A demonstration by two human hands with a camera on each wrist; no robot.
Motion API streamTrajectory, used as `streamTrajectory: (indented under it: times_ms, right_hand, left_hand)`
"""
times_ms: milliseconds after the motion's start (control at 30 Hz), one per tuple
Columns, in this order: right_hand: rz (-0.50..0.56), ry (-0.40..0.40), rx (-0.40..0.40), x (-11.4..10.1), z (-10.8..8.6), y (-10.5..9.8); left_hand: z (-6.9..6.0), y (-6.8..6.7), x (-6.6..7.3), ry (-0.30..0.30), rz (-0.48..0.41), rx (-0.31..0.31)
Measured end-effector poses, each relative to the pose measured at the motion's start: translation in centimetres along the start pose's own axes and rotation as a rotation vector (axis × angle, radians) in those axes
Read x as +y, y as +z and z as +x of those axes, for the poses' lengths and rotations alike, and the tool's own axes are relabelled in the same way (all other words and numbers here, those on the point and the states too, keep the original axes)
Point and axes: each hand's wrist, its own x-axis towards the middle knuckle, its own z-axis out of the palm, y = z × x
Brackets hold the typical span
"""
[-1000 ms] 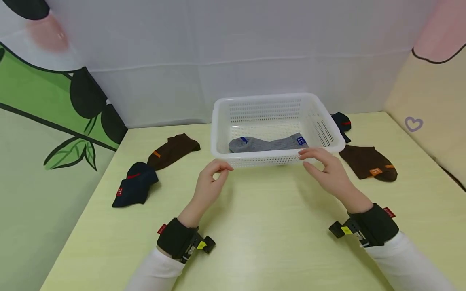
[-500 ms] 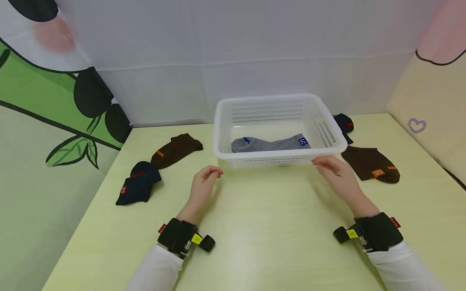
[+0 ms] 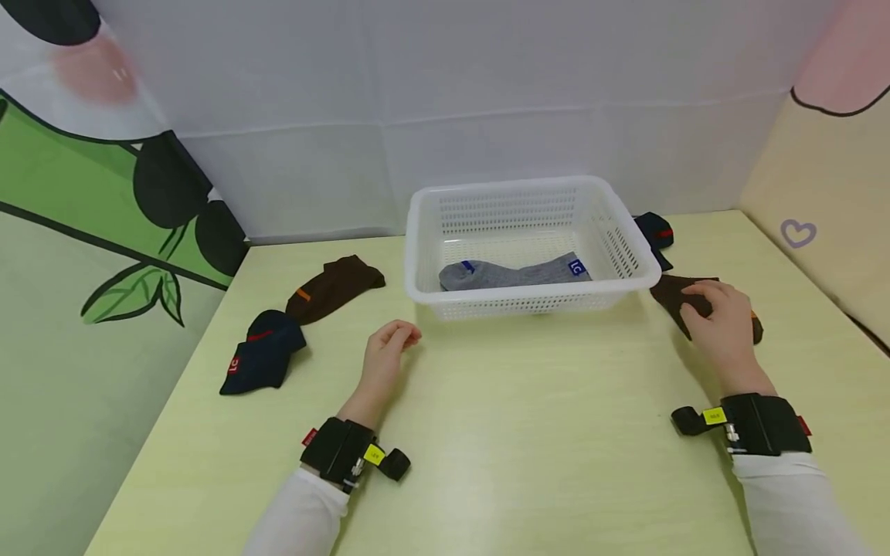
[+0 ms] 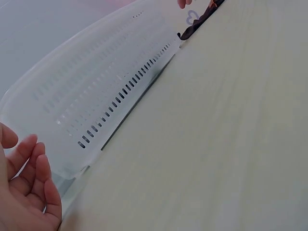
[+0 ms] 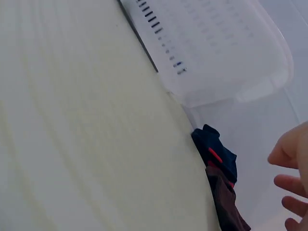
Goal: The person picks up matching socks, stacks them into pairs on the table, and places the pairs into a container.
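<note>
"Two bare hands, and only one has just travelled: the right hand (image 3: 723, 328) has left the front rim of the white perforated plastic basket (image 3: 514, 294) and now hangs over the brown fabric sock with orange marks (image 3: 670, 293)."

"Is it gripping that sock?"

"No. From the right wrist, its fingers are slightly bent, with nothing between them, and they look apart from the cloth."

"And the left hand (image 3: 385, 357)?"

"Much as it was half a second ago: near the basket's front left corner, fingers loosely curled, holding nothing."

"Where are the socks?"

"The grey knitted sock with blue marks (image 3: 514, 276) lies in the basket, along its front wall. The brown one under the right hand rests on the pale wooden table (image 3: 528, 432), just outside the basket's right front corner. Behind it is a navy sock with a red stripe (image 3: 655, 232), partly hidden by the basket."

"So what does the shift mean?"

"My reading: attention has turned from the basket to that brown sock, with nothing lifted yet."
</note>
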Motion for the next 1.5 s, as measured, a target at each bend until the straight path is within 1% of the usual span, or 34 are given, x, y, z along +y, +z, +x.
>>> streamTrajectory:
  times_ms: [67,133,233,333,400,500,667,833,900,1000,1100,1233,1300,1367,1500]
  right_hand:
    - [-0.061,0.054,-0.062,0.9,0.1,-0.4]
    - [-0.131,0.094,-0.150,1.8,0.2,-0.6]
    - [-0.200,0.100,-0.256,2.9,0.2,-0.7]
    - [-0.229,0.094,-0.325,3.5,0.2,-0.6]
    - [-0.244,0.107,-0.361,3.6,0.0,-0.5]
    - [-0.255,0.128,-0.392,3.8,-0.1,-0.5]
    - [-0.254,0.142,-0.383,3.8,0.0,-0.6]
    - [-0.245,0.164,-0.395,3.1,-0.1,-1.1]
    - [-0.238,0.155,-0.392,2.9,-0.1,-1.3]
    - [-0.227,0.112,-0.399,2.9,0.0,-1.5]
    - [-0.217,0.089,-0.447,2.8,0.3,-1.8]
    - [-0.191,0.105,-0.539,2.5,0.6,-2.1]
    - [-0.166,0.094,-0.579,2.3,0.6,-2.0]
    - [-0.131,0.072,-0.616,2.1,0.7,-1.9]
    - [-0.066,-0.002,-0.679,1.7,0.6,-1.4]
  left_hand:
    - [0.0,0.0,0.1,-0.002,0.001,-0.002]
    - [-0.1,0.0,0.1,-0.003,0.004,-0.005]
    - [-0.1,0.1,0.2,-0.011,0.005,-0.008]
    - [-0.2,0.1,0.2,-0.015,0.004,-0.012]
    - [-0.1,0.2,0.2,-0.018,0.003,-0.014]
    - [-0.1,0.2,0.1,-0.021,0.005,-0.013]
    - [-0.1,0.2,0.0,-0.022,0.013,-0.018]
    - [0.0,0.2,-0.1,-0.023,0.013,-0.024]
    - [-0.1,0.2,0.0,-0.021,0.012,-0.024]
    - [-0.1,0.3,0.0,-0.017,0.013,-0.024]
    - [-0.1,0.3,-0.1,-0.017,0.012,-0.023]
    - [0.0,0.3,-0.1,-0.017,0.010,-0.021]
    - [0.0,0.3,0.0,-0.019,0.007,-0.018]
    - [-0.1,0.3,0.1,-0.021,0.006,-0.016]
    - [-0.2,0.3,0.1,-0.026,0.000,-0.015]
